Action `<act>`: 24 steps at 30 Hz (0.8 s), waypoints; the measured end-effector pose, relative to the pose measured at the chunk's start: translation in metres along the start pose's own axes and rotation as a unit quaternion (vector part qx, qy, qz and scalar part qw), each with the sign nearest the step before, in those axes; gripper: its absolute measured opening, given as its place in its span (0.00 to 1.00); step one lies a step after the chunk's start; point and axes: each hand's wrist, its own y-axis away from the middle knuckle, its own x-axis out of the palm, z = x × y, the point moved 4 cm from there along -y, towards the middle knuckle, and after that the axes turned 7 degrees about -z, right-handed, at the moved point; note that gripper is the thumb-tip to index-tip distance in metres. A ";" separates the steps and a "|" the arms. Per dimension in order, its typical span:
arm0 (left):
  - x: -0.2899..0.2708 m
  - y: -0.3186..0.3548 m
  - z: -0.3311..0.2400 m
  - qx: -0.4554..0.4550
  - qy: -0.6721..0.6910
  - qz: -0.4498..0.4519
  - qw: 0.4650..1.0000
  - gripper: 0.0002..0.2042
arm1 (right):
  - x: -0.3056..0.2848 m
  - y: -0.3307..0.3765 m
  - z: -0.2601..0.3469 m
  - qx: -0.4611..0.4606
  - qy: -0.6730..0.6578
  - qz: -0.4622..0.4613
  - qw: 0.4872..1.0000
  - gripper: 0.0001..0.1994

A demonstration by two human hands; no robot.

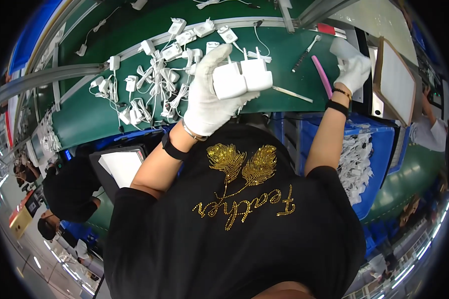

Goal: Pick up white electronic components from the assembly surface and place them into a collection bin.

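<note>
My left hand [208, 99], in a white glove, is closed round two white power adapters [243, 78] held side by side above the green bench. Their prongs point away from me. To the right, my right hand [353, 70], also gloved, has its fingers bent together over the bench's right part. A pale, thin piece shows at its fingertips, and I cannot make out what it is. Just left of that hand lies a pink strip-like tool [322, 75]. Beyond my left hand, several white adapters with bundled cables [157, 74] lie in a heap.
A thin brush [306, 54] and a pale stick [293, 94] lie on the green bench [279, 60]. A metal rail [50, 79] crosses the left side. By my right arm stands a blue bin [379, 169] with white pieces. Another person [75, 189] is at left.
</note>
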 end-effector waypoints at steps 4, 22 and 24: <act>-0.006 -0.004 -0.004 0.060 -0.039 0.035 0.997 0.51 | 0.030 0.010 0.007 -0.426 0.621 0.154 0.640 0.18; -0.019 0.003 -0.005 -0.170 0.160 0.142 0.962 0.47 | 0.173 0.260 0.043 -0.318 0.394 0.679 0.532 0.35; -0.017 0.009 -0.003 -0.244 0.153 0.164 0.944 0.46 | 0.168 0.258 0.050 -0.330 0.393 0.676 0.529 0.33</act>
